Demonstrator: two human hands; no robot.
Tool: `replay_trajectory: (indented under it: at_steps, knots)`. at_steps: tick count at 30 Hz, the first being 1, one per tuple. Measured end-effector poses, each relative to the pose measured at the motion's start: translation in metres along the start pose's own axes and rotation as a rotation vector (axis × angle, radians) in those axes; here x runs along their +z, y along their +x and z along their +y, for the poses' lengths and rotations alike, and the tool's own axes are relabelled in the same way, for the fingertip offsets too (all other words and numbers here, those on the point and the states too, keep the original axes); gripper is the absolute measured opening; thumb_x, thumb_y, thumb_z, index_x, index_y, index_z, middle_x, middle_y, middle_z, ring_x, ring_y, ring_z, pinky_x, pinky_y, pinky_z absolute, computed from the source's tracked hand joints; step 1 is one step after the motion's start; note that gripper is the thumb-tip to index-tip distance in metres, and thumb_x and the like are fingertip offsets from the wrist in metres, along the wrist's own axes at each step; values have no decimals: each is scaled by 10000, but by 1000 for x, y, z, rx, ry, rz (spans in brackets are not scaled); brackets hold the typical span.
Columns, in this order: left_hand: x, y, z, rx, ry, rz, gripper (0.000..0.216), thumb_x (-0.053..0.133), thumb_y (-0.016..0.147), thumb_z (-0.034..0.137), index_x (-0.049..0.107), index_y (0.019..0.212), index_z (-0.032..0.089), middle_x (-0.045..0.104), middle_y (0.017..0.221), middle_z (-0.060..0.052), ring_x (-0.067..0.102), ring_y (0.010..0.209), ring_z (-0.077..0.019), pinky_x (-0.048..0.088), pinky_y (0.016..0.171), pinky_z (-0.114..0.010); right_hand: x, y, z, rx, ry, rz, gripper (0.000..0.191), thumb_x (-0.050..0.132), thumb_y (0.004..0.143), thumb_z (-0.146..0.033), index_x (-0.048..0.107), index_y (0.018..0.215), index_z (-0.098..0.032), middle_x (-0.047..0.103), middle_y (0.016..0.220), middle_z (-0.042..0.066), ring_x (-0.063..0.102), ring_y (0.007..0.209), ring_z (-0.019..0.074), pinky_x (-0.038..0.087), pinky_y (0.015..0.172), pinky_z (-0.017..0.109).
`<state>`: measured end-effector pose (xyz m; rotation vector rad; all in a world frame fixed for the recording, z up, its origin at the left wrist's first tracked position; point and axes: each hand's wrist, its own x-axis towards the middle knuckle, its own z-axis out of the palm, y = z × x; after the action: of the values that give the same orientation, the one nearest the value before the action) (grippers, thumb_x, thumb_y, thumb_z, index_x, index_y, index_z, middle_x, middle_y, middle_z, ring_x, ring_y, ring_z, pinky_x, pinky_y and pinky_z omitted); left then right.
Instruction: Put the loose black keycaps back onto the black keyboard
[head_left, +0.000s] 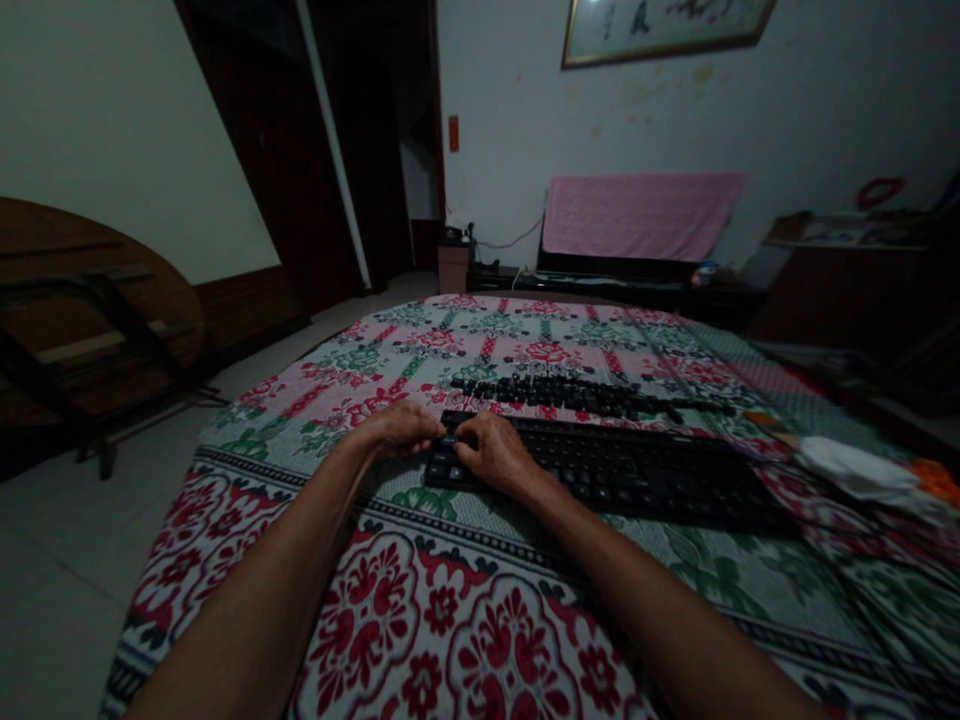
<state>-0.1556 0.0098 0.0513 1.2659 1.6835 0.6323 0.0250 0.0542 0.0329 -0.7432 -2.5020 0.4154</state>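
A black computer keyboard (645,475) lies on the patterned cloth in front of me, and part of its left end shows fewer keycaps than the rest. My left hand (409,428) is at the keyboard's upper left corner, its fingers closed together and the tips touching the edge. Over the left keys is my right hand (493,450), thumb and fingers pinched close to the left hand's tips. Whatever either hand pinches is too small or too hidden to make out. Just behind the keyboard, many loose black keycaps (577,393) lie in a long, uneven row.
The red, green and white cloth (442,600) covers a wide surface. To the right lie a white crumpled item (855,465), an orange item (936,482) and dark cables. A folded round table (97,290) leans at left. A pink towel (637,215) hangs at the far wall.
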Motion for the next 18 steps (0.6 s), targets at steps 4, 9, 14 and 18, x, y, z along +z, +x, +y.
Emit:
replay_trajectory:
  at_steps: [4, 9, 14, 18]
  knots:
    - [-2, -2, -1, 0, -1, 11, 303, 583, 578, 438, 518, 597, 143, 476, 480, 39, 375, 367, -55, 253, 344, -183, -1, 0, -3, 23, -2, -2, 162, 505, 715, -216, 628, 803, -158, 563, 753, 37, 488, 682, 114, 332, 616, 208]
    - [0, -4, 1, -7, -40, 12, 314, 599, 568, 440, 503, 583, 142, 477, 481, 39, 379, 366, -51, 244, 343, -177, -2, 0, -4, 31, 6, 9, 162, 493, 722, -225, 625, 784, -156, 564, 733, 34, 485, 670, 112, 322, 597, 207]
    - [0, -3, 3, -60, -9, 7, 315, 591, 578, 433, 505, 554, 131, 458, 436, 37, 350, 340, -46, 236, 339, -183, -3, 0, -3, -24, 5, -7, 155, 500, 719, -224, 633, 759, -157, 569, 720, 34, 483, 666, 111, 315, 587, 205]
    - [1, -2, 3, -82, -6, 11, 297, 593, 577, 410, 512, 533, 128, 454, 414, 27, 347, 337, -51, 238, 341, -190, -6, 1, -1, -66, 16, -42, 153, 505, 714, -196, 643, 774, -164, 581, 709, 26, 484, 668, 113, 315, 596, 206]
